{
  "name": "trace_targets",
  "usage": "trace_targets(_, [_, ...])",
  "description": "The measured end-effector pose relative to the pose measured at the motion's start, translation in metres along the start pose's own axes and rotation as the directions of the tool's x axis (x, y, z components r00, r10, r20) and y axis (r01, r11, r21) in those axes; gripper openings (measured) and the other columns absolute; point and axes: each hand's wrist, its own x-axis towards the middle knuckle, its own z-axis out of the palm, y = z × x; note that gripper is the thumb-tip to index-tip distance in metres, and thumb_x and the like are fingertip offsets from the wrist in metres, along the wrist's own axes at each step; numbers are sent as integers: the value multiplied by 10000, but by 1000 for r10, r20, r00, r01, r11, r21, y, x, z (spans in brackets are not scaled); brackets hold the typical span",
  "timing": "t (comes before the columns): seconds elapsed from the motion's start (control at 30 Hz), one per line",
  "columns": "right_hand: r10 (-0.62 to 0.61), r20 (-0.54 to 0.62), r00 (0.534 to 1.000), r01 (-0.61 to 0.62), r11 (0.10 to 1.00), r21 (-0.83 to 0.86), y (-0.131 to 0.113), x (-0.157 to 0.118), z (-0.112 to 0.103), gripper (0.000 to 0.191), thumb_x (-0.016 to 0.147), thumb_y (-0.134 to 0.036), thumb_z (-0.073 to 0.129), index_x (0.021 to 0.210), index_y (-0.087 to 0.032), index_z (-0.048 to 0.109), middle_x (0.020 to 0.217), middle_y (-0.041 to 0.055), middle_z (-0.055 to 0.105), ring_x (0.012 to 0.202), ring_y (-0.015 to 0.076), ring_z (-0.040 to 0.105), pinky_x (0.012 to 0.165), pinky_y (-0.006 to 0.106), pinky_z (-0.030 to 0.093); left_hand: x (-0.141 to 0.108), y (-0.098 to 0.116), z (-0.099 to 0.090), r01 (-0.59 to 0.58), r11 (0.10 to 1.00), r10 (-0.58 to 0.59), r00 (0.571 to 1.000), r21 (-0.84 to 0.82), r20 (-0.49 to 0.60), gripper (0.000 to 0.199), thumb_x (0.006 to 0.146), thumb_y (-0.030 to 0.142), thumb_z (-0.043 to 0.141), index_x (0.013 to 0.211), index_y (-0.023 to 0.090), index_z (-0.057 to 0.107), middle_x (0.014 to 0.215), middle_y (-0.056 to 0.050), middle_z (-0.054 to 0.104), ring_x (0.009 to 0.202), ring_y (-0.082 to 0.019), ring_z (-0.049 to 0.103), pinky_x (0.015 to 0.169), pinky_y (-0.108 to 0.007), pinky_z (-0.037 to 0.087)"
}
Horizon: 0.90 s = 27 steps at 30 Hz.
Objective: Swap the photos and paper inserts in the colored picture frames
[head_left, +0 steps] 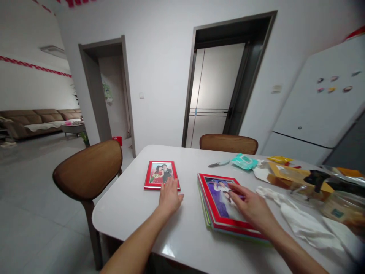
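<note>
Nearby, right hand (247, 203): over the top picture frame (228, 219) of the stack; fingers slightly bent, grip loose, contact unclear.
Stack (210, 222): flat, hard rectangles, red-edged on top, with green edges below, slightly out of line; right of the left hand.
Left hand (170, 196): fingers extended, grip spread, over the near right part of the small frame (147, 180); contact unclear.
Small frame: glossy red border, square corners, photo facing up, lying flat.
Surface (128, 207): smooth, shiny white, rounded corners; a strip of it runs between the small frame and the stack.
White cloth (299, 220): soft, crumpled, right of the stack.
Clear tub (342, 207): round, see-through, at the right side.
Knife (219, 164): slim, beyond the stack, near the crinkled turquoise pack (244, 161).
Brown chairs (88, 167): curved backs, one by the left edge, one behind the far edge.
Door (218, 76): pale panel, dark trim, farther back.
</note>
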Motion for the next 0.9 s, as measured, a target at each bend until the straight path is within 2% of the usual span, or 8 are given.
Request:
trace_targets(0.03, [-80, 66, 995, 78, 996, 30, -17, -11, 8, 351, 710, -344, 461, 1014, -219, 585, 1022, 63, 609, 849, 205, 573, 762, 309, 434, 5, -13, -6, 17, 999, -18, 1000, 38, 18, 584, 706, 274, 520, 1222, 81, 327, 1328, -166, 281, 1239, -278, 181, 998, -474, 100])
trace_targets(0.1, [-280, 219, 935, 261, 959, 115, -48, -32, 30, 382, 737, -346, 412, 1047, -174, 553, 1052, 84, 588, 867, 199, 565, 774, 325, 439, 9, -33, -16, 28, 994, -35, 997, 102, 63, 595, 664, 320, 566, 1181, 91, 382, 1286, -175, 352, 1211, -303, 244, 981, -492, 115])
trace_targets(0.17, [-353, 307, 884, 327, 935, 136, -69, -49, 54, 402, 747, -318, 391, 1090, -151, 516, 1095, 93, 562, 946, 198, 536, 824, 337, 418, 3, -42, -25, 14, 989, -29, 995, 149, 97, 572, 639, 361, 585, 1136, 119, 433, 1247, -156, 410, 1176, -301, 304, 974, -472, 147])
trace_targets(0.3, [-313, 323, 893, 314, 948, 52, -77, -58, 95, 436, 739, -239, 387, 1139, -80, 461, 1148, 146, 516, 1060, 205, 470, 915, 333, 341, -38, -38, -39, -27, 979, 4, 994, 201, 113, 488, 629, 400, 591, 1038, 145, 509, 1153, -126, 476, 1104, -293, 375, 946, -425, 222])
trace_targets(0.4, [-294, 323, 900, 303, 953, 23, -71, -57, 112, 413, 746, -218, 373, 1135, -111, 458, 1109, 136, 546, 1022, 210, 498, 882, 333, 356, -81, -33, -43, -54, 979, 35, 995, 194, 99, 549, 572, 470, 633, 1015, 167, 516, 1093, -94, 490, 1050, -284, 404, 945, -421, 230])
trace_targets(0.57, [-240, 312, 919, 239, 970, 43, -65, -58, 122, 429, 764, -276, 336, 1142, -103, 443, 1080, 144, 565, 994, 220, 517, 849, 324, 372, -122, -28, -32, -149, 985, 139, 984, 91, 113, 816, 399, 535, 718, 1085, 182, 453, 1136, -72, 451, 1066, -283, 366, 981, -435, 182])
trace_targets(0.77, [-159, 303, 940, 66, 953, 296, -57, -54, 116, 511, 751, -374, 342, 1179, -104, 415, 1091, 139, 561, 1000, 214, 522, 856, 333, 390, -127, -13, -33, -221, 972, 211, 970, 77, 123, 343, 577, 211, 653, 889, 152, 520, 961, -61, 533, 889, -224, 459, 852, -361, 363])
trace_targets(0.9, [-98, 214, 972, -1, 906, 423, -62, -49, 111, 552, 757, -427, 333, 1195, -97, 393, 1182, 150, 488, 1070, 201, 468, 925, 360, 337, -120, -2, -60, -143, 980, 125, 984, -136, -129, 254, 616, 190, 607, 838, 164, 487, 888, -50, 537, 839, -210, 481, 767, -347, 411])
